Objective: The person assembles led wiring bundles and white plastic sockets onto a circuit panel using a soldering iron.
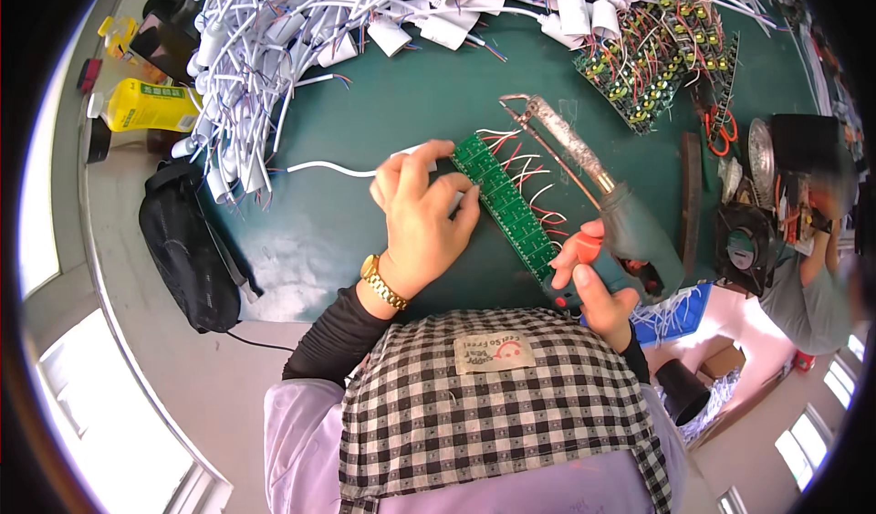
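My left hand [424, 204], with a gold watch at the wrist, is closed around a white corded cap, mostly hidden by the fingers. A white cable [333, 166] runs from it to the left. Its fingertips touch the upper left end of a long green circuit board [506, 205], which lies slanted on the table. Short red and white wires [531, 172] stick out along the board's right side. My right hand [598, 286] grips a soldering gun [630, 231] with a red trigger. The gun's metal tip [513, 101] points up and left, beyond the board.
White corded caps [388, 35] are heaped along the table's [401, 94] far and left sides. Wired circuit boards [639, 67] and orange-handled scissors [721, 135] lie far right. A black pouch [187, 249] and yellow bottle [151, 105] are left. A blue bin [675, 318] stands near right; another person [812, 295] sits beyond.
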Available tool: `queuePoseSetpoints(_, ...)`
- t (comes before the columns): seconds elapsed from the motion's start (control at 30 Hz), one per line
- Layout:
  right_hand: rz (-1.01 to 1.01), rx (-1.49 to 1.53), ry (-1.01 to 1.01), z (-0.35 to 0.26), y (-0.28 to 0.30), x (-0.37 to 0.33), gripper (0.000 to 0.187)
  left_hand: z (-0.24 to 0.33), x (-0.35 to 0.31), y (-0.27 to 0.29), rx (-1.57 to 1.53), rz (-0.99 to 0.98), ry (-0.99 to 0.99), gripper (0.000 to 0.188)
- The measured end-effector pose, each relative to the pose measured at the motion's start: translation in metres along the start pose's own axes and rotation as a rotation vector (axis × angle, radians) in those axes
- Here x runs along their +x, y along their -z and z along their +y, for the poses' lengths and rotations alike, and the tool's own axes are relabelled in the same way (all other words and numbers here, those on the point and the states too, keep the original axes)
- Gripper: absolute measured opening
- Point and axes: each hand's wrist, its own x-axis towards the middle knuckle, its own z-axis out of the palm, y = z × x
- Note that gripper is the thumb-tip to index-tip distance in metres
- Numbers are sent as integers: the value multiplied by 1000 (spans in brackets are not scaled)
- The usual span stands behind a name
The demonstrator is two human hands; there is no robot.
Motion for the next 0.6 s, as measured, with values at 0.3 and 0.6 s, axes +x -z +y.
queuePoseSetpoints(0.3, -43, -99, -173, 10, 15, -21, 39, -11, 5, -2, 23, -38, 162, 10)
queuePoseSetpoints(0.6, -88, -532, -10, 13, 19, -21, 13, -12, 7, -8, 1, -12, 150, 14)
